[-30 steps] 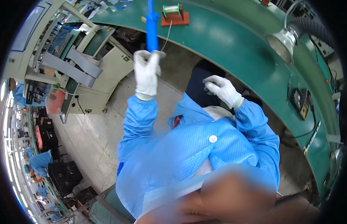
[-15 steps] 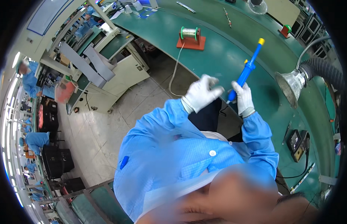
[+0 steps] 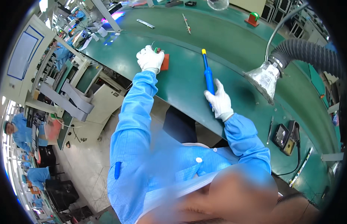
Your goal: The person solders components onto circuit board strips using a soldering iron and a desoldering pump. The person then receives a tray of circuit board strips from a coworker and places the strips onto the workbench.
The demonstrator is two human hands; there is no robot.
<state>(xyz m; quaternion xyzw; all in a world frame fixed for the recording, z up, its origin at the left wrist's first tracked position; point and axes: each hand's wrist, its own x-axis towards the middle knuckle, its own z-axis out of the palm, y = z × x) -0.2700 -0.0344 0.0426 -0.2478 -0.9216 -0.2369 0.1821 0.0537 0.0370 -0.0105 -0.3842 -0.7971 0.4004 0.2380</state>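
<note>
To the right of my right grip I have a foil-covered funnel, with a black corrugated hose running off farther right. Nearer to me on that side, a slim metal tool lies on the green bench, just beside a black stand with a dark cable; a narrow strip lies beyond the stand, closer to me again. Past my left grip, at the bench's far side, I see a pale strip. Left of it and nearer are grey bent panels and a pale cabinet; well apart, at far left, is a co-worker in blue
</note>
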